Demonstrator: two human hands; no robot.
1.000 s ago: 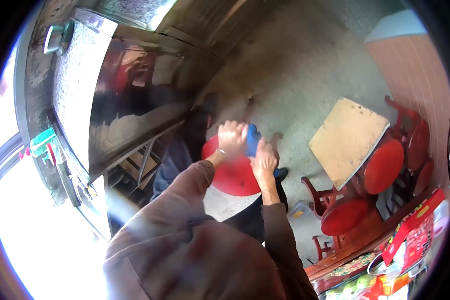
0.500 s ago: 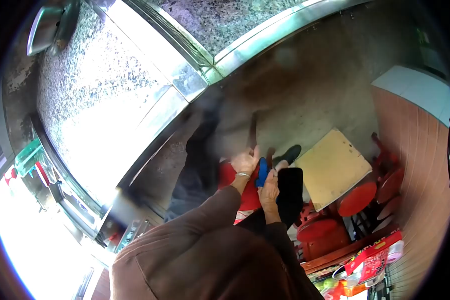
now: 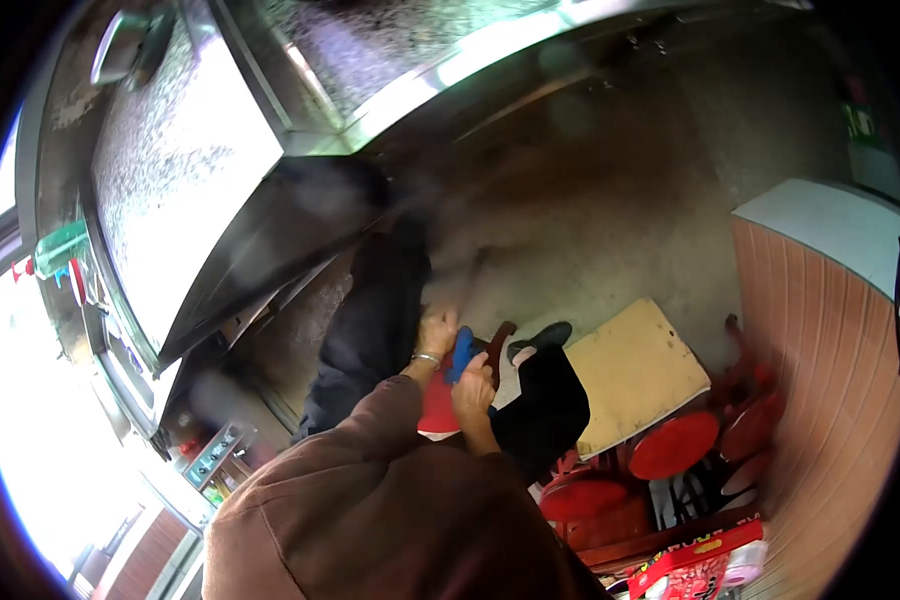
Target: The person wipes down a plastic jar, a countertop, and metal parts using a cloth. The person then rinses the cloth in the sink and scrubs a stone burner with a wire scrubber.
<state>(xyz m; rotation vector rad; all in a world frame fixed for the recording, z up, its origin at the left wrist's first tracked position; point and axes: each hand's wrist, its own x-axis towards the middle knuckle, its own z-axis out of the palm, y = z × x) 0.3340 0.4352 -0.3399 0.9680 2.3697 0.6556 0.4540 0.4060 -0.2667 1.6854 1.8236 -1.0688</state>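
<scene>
Over my lap, my right hand is closed around a small bright-blue object, soft or rubbery in look; its kind is not clear. Just left of it is my left hand, with a bracelet at the wrist. That hand's fingers are blurred and partly turned away, so I cannot make out their grip. Below the hands, a red stool seat shows between my dark-trousered legs. My right foot wears a dark shoe.
A worn yellowish board lies to the right, beside red round stools. Speckled counters with metal edges stand at the left and top. A wood-panelled partition rises at right. Red packaging lies at the bottom right.
The camera has turned, so my hands and the blue object sit further left and lower in the view. The blue object stays in my right hand, beside the left.
</scene>
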